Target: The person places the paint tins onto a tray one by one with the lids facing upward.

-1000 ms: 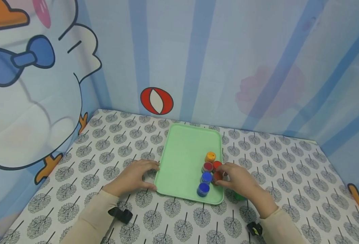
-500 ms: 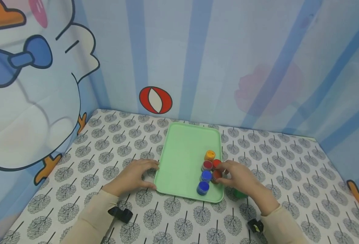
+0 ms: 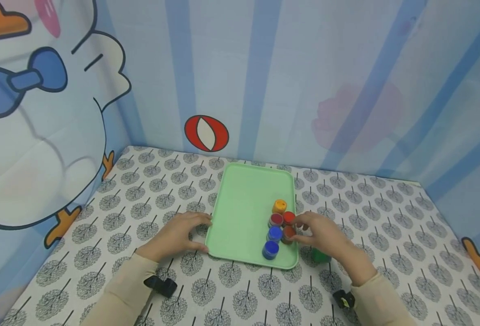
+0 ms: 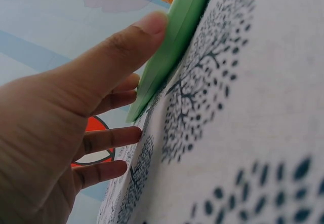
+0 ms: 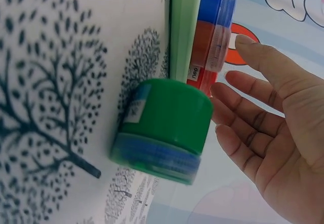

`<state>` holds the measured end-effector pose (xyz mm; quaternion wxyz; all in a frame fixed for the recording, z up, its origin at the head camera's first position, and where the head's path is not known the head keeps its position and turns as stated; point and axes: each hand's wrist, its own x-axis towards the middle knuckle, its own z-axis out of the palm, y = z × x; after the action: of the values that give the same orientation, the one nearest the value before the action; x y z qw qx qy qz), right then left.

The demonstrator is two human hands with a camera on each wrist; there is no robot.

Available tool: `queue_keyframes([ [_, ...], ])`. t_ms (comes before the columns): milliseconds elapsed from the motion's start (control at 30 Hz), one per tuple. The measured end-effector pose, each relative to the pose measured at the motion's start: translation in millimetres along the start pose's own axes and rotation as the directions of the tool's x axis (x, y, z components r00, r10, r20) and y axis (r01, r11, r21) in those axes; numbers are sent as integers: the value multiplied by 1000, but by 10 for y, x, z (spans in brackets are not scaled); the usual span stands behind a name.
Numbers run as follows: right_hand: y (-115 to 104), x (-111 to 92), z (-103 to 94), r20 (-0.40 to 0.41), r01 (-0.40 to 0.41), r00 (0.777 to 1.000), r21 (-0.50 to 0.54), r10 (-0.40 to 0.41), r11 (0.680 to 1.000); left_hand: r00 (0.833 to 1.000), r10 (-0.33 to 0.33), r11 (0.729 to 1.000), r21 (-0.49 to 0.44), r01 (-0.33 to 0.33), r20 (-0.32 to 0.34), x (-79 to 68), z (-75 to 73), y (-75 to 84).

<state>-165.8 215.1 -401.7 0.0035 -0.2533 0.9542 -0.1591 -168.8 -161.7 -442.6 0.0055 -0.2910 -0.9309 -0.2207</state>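
A light green tray [image 3: 240,199] carries several small paint jars near its right side. They are an orange jar [image 3: 280,206], a red jar [image 3: 289,218], a dark red jar [image 3: 276,220], a brown jar [image 3: 288,234] and two blue jars, the nearer one [image 3: 270,250] close to the front edge. My right hand [image 3: 323,233] hovers beside the brown and red jars, fingers loosely bent, holding nothing. At the tray's left edge rests my left hand [image 3: 179,233], thumb and fingers spread and relaxed. A green jar [image 5: 164,112] lies on its side on the cloth, outside the tray.
A white cloth [image 3: 207,290] printed with dark trees covers the table. Behind it hangs a light blue striped backdrop [image 3: 297,90] with a cartoon duck at left. Both wrists wear black straps.
My right hand has let go of the brown jar and drawn slightly to the right, showing more of the jar and of the green one. The left hand stays at the tray edge.
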Motion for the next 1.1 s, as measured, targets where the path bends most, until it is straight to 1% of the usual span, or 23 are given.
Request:
queue_keyframes([
  [200,34,-42,-52,-15,-20,1000,-8,20,1000,1000,5,1000,-6,-5,-1,7,5,14],
  [467,78,-135,-85,-15,-58,998,17,59,998,1000,12,1000,4,-12,-8,10,28,-4],
  [867,213,-326,-86,-58,-147,986,113,155,983,1000,19,1000,3,-19,-23,4,14,-12],
  [1100,296,-441,-84,-50,-187,979,155,197,970,1000,1,1000,-10,-1,-8,5,21,-19],
])
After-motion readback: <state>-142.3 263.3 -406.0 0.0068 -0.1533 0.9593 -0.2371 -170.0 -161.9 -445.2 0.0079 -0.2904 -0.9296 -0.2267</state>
